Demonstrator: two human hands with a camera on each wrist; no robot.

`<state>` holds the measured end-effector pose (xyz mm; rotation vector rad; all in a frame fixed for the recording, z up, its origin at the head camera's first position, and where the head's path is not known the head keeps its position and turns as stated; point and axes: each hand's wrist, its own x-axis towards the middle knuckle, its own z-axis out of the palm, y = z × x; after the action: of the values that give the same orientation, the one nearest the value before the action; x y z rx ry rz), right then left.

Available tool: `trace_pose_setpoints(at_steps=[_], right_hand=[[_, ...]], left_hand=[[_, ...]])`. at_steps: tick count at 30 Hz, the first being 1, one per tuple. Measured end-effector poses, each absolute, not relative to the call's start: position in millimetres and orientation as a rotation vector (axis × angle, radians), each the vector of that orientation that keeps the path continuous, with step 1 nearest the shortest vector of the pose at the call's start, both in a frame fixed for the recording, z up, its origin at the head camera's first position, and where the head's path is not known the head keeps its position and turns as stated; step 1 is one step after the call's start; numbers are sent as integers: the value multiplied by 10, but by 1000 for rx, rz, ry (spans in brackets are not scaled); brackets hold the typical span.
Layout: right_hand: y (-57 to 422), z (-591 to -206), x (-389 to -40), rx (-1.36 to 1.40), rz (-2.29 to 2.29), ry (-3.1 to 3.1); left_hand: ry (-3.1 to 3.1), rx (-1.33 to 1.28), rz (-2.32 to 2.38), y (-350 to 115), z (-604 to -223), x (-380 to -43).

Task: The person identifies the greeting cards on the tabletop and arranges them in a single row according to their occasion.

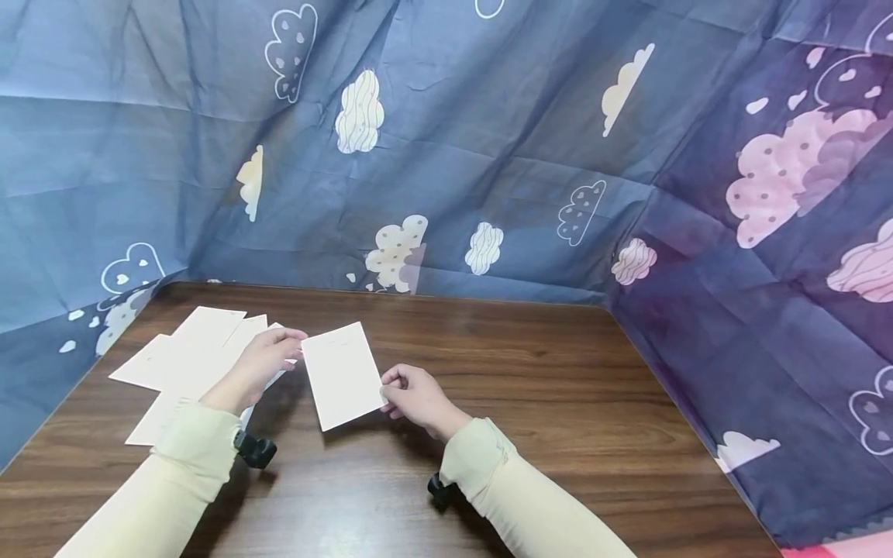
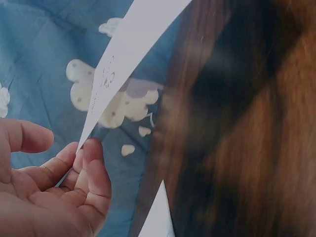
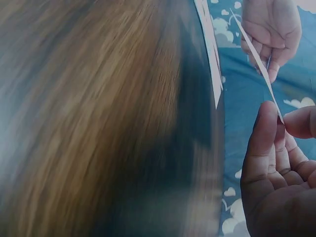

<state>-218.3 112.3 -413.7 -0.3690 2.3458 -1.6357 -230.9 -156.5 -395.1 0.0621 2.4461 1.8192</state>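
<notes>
A white sheet of paper point(image 1: 342, 376), card-sized with faint small marks near its top edge, is held up off the table, tilted. My right hand point(image 1: 420, 399) pinches its right edge between thumb and fingers; the right wrist view shows the thumb and fingertips meeting on the paper point(image 3: 254, 54). At the opposite edge is my left hand point(image 1: 261, 360). Its fingertips touch the paper's corner in the left wrist view, while the thumb point(image 2: 32, 137) stands apart from it. Several more white sheets point(image 1: 202, 349) lie overlapping beneath and beside my left hand.
A brown wood-grain table point(image 1: 558, 403) extends under both hands. Blue cloth point(image 1: 446, 155) printed with clouds hangs behind it and along the left and right sides. Black wrist cameras point(image 1: 254, 449) sit at both cuffs.
</notes>
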Motion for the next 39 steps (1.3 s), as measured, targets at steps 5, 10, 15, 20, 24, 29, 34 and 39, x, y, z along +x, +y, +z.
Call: trace_pose_setpoints(at_steps=[5,10,15,20,24,29,34,39], right_hand=[[1358,-4153,-2175,-344,-1631,2360],[1564,-4172,-2151,-292,-1657,2348],[1775,-4182,-2093,-245,-1653,2414],[2008,-4204,-2033,-193,-1625,2483],[2198,-4229,-1983,-141,-1594,2539],[2377,-4241,-1910,-58,-1589,2564],[2501,-4258,-1841,-10,-1600,2573],[2623,-4252,-1792,27,-1595,2585]], left_hand=[[2406,81,1827,-1351,-4004,-2350],[2333,126,1860,-1129,-4052,-2383],[2286,163,1853,-879,-4059,-2410],[2297,195,1761,-664,-4045,-2474],[2276,222,1727,-476,-4060,-2539],[2222,261,1767,-264,-4085,-2572],[2207,270,1773,-75,-4097,-2589],[2201,259,1753,78,-4154,-2622]])
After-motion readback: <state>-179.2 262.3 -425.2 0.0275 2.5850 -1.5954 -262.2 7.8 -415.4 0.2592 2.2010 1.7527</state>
